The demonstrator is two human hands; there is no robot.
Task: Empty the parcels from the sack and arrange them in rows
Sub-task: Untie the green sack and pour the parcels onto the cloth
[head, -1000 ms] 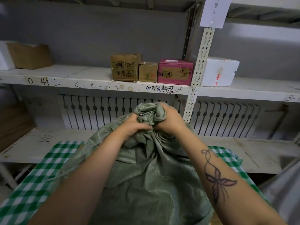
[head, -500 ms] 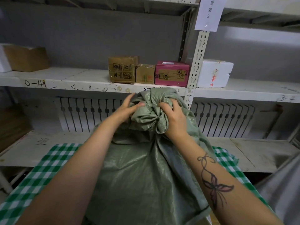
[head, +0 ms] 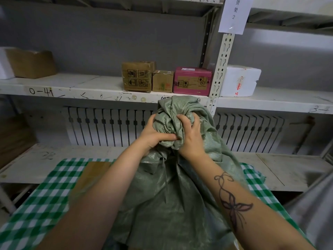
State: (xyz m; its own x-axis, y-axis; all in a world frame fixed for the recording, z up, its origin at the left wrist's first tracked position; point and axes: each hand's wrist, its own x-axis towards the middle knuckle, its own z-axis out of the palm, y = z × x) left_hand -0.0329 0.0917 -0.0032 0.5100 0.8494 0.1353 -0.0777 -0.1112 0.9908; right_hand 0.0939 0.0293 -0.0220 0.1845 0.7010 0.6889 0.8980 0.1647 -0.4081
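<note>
A green woven sack [head: 167, 199] hangs upended in front of me over a table with a green and white checked cloth [head: 41, 206]. Its top end is bunched into a knot-like wad at mid-frame. My left hand [head: 153, 134] grips the wad from the left and my right hand [head: 191, 138] grips it from the right. A brown flat parcel [head: 90, 177] shows on the cloth at the sack's left side, partly veiled by the thin sack fabric. What is inside the sack is hidden.
Behind the table stands a white metal shelf [head: 72, 87]. On it sit two brown boxes [head: 138, 76], a pink box [head: 192, 81] and a white foam box [head: 239, 81]. A brown carton [head: 30, 63] is at far left. A lower shelf board [head: 288, 168] runs behind the table.
Both hands have shifted their hold on the bunched sack end and lifted it higher. The left hand went from flat fingers to a full grip. A brown parcel came into sight at the left.
</note>
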